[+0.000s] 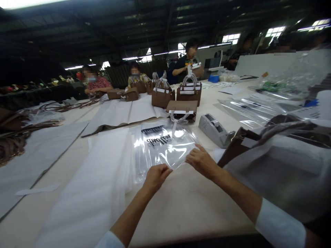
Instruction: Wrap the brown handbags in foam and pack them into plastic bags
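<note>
A clear plastic bag (165,155) with black lettering lies on the table in front of me, over more clear sheets. My left hand (156,175) pinches its near edge. At the bag's right near corner, my right hand (200,159) has its fingers closed on the plastic. Just beyond the bag, a brown handbag (182,106) lies tipped, its wrapped handles and a white tag reaching over the plastic. A grey tape dispenser (214,129) stands to the right of the bag, beyond my right hand.
White sheets (95,179) are stacked at left. Brown handbags (162,97) stand farther back. At right are a wrapped brown bag (238,143) and clear plastic packaging (253,108). Several people sit or stand across the table; one person (184,65) holds a handbag.
</note>
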Demonstrator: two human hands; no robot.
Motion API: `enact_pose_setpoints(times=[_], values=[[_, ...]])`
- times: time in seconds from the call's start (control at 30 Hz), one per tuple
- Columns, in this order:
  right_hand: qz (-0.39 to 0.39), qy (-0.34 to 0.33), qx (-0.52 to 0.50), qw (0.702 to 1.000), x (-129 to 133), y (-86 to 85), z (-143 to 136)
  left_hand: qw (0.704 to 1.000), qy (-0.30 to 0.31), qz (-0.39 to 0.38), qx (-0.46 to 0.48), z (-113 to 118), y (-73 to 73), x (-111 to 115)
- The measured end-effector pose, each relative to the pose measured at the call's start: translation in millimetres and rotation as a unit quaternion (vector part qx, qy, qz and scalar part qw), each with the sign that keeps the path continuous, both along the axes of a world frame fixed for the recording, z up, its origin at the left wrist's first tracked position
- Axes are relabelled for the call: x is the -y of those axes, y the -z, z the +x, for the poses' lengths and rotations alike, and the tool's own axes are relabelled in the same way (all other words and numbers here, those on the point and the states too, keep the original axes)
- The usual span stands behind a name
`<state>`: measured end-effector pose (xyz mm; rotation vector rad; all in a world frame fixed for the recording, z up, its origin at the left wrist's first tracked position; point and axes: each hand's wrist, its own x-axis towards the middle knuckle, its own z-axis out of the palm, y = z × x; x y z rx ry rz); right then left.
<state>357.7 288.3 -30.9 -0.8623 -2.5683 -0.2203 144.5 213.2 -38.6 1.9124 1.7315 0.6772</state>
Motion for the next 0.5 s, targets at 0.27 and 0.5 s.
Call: enact_pose_setpoints(times=[0.27, 0.5], values=[[0.046, -0.121, 0.008, 0.992, 39.1, 13.3, -13.7, 0.995, -0.001, -0.024, 0.099, 9.1, -5.0, -4.1], [-0.059, -0.066, 0.043, 0.995, 49.3, 37.9, 2.6, 0.991, -0.055, 0.122, -0.001, 17.7, -33.9, -2.7]])
